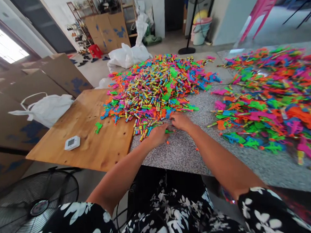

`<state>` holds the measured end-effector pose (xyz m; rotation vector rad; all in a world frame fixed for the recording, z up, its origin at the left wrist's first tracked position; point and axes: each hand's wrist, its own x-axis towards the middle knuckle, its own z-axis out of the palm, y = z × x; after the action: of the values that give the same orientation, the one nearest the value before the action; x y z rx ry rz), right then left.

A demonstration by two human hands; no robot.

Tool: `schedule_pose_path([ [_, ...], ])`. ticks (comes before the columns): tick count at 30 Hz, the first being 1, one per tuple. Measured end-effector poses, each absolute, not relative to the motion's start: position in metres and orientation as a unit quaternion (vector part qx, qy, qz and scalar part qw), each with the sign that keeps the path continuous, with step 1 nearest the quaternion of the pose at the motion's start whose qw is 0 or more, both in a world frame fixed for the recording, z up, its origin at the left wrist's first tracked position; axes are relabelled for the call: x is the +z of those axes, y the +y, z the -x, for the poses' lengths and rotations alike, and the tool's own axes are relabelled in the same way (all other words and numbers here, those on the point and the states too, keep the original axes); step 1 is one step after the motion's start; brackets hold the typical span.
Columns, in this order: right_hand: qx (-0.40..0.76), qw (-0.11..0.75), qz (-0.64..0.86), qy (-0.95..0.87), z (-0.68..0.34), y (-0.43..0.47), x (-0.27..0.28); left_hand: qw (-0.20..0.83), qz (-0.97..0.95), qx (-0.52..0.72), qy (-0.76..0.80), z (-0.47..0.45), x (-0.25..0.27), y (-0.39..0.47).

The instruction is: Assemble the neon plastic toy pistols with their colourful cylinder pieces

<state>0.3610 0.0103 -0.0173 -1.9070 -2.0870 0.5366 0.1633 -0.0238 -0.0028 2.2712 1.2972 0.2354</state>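
Observation:
My left hand [158, 134] is at the front edge of a heap of small plastic toy guns [159, 81] and short yellow-labelled tubes [144, 125]. Its fingers are closed, and a green toy gun [168, 131] shows at their tips. My right hand [181, 121] is just to the right with fingers curled inward, close to a blue toy gun [168, 113] on the heap's edge. Whatever lies between the right fingertips is too small to make out. Between the hands is a small gap over the speckled stone tabletop [165, 156].
A second spread of toy guns [282, 106] covers the right side. On the left, a wooden board [94, 147] carries a small white device [72, 143] and a lone green toy gun [98, 127]. Cardboard boxes [56, 74], a white bag [49, 110] and a floor fan [39, 206] stand nearby.

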Motion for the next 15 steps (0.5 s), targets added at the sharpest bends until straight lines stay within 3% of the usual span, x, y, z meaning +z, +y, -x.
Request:
schedule_pose_path([
  [4, 0.154, 0.007, 0.640, -0.753, -0.366, -0.001, -0.016, 0.449, -0.683, 0.250, 0.519, -0.134, -0.003, -0.025],
  [8, 0.140, 0.018, 0.636, -0.759, -0.374, -0.024, -0.020, 0.621, -0.522, 0.326, 0.486, -0.115, 0.000, -0.021],
  [11, 0.182, 0.127, 0.669, -0.709, -0.368, -0.037, -0.019, 0.628, -0.517, 0.335, 0.475, -0.113, 0.005, -0.023],
  [15, 0.373, 0.346, 0.607, -0.610, -0.347, -0.050, -0.005, 0.612, -0.604, 0.283, 0.425, -0.115, 0.016, -0.029],
])
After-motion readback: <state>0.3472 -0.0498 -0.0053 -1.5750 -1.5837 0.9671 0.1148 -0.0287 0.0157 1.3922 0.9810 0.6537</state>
